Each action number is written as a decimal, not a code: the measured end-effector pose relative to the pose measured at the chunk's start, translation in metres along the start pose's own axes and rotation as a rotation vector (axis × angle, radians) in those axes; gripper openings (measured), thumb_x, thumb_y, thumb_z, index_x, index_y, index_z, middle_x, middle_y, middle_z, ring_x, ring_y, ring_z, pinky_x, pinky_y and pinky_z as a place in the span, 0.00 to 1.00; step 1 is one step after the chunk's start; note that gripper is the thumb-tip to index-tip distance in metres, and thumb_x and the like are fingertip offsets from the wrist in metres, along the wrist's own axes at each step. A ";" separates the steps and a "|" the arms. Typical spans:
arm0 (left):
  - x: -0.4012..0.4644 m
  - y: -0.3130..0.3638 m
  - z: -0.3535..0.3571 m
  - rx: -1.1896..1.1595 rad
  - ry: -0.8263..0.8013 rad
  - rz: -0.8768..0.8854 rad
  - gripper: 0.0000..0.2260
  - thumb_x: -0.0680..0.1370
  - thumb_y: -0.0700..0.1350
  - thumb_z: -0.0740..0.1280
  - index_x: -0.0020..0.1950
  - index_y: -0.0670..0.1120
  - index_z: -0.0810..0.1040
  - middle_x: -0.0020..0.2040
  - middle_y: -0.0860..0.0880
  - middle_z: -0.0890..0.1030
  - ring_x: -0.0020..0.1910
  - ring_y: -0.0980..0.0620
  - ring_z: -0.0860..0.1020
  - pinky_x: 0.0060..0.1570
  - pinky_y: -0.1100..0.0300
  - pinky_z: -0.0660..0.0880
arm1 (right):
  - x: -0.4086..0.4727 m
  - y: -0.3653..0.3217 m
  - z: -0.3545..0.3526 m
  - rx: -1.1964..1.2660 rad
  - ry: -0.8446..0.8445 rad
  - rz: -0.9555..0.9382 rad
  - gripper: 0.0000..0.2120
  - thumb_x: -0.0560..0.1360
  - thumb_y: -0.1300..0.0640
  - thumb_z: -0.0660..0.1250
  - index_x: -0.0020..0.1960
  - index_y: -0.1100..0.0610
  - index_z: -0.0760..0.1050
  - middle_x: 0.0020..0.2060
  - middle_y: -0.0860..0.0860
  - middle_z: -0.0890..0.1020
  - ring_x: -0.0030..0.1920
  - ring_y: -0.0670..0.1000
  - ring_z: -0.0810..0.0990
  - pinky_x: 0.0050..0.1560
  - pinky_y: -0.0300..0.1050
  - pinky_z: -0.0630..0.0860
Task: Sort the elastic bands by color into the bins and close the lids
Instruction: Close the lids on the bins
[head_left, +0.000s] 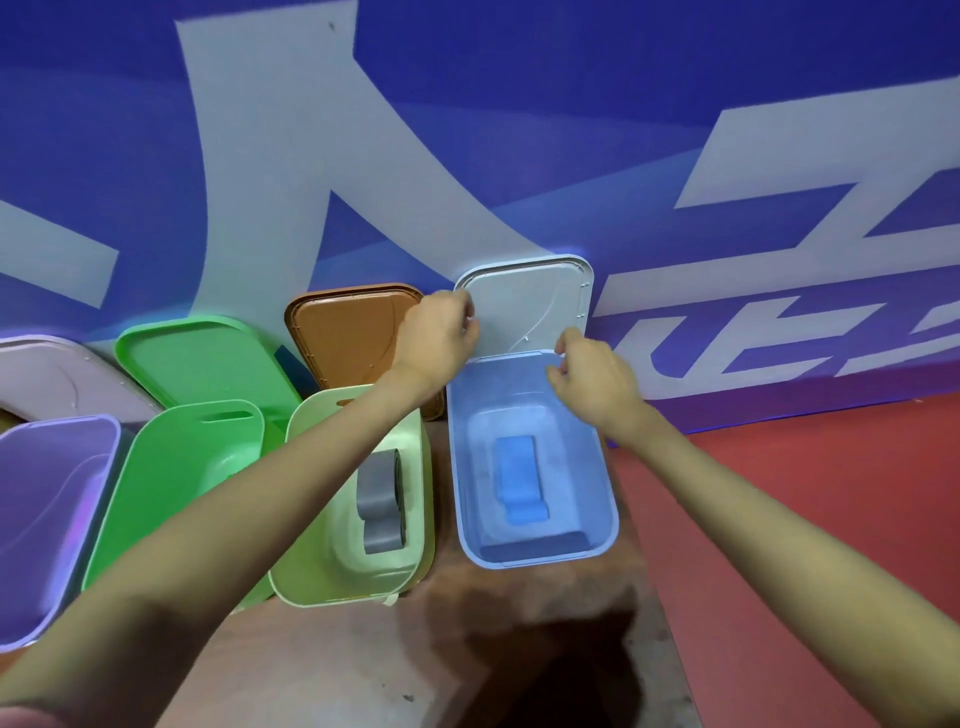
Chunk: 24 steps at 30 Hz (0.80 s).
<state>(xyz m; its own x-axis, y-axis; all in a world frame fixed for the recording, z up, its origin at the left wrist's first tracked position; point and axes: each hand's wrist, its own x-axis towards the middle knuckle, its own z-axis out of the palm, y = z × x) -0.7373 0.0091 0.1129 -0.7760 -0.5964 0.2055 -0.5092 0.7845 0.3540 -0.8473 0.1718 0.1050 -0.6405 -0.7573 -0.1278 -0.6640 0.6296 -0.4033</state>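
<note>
OK, I see both hands on the pale-blue plastic lid leaning on the wall: left hand grips its left edge, right hand pinches its lower right corner. Folded blue elastic band lies inside the open light-blue plastic bin; grey band in the pale-green bin beside it.

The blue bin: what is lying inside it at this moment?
A folded blue band lies on the floor of the blue bin. Nothing else shows inside. Its lid stands open behind it, held by the left hand and right hand.
</note>
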 end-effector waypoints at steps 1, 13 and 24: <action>0.003 -0.001 -0.005 0.000 0.071 -0.044 0.06 0.76 0.43 0.63 0.47 0.42 0.77 0.44 0.43 0.80 0.43 0.42 0.77 0.39 0.52 0.75 | 0.009 0.001 -0.008 0.016 0.058 0.015 0.13 0.76 0.58 0.60 0.59 0.62 0.67 0.51 0.59 0.80 0.53 0.62 0.77 0.47 0.51 0.72; 0.020 0.001 -0.011 -0.083 -0.022 -0.168 0.07 0.78 0.42 0.65 0.51 0.38 0.77 0.47 0.39 0.81 0.45 0.38 0.78 0.45 0.45 0.78 | 0.060 0.004 -0.028 0.426 0.102 0.275 0.20 0.74 0.62 0.64 0.63 0.64 0.62 0.56 0.62 0.75 0.54 0.62 0.75 0.42 0.46 0.66; -0.039 0.012 -0.057 -0.055 0.207 0.153 0.08 0.78 0.38 0.64 0.54 0.41 0.80 0.48 0.43 0.80 0.45 0.46 0.78 0.42 0.61 0.71 | -0.006 0.004 -0.050 0.666 0.361 0.006 0.10 0.72 0.65 0.64 0.50 0.54 0.69 0.37 0.55 0.79 0.36 0.50 0.78 0.34 0.34 0.72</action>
<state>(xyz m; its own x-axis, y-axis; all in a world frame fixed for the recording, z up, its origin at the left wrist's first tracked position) -0.6918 0.0322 0.1617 -0.7469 -0.4984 0.4402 -0.3668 0.8610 0.3524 -0.8655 0.1881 0.1493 -0.8061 -0.5781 0.1263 -0.3598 0.3093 -0.8803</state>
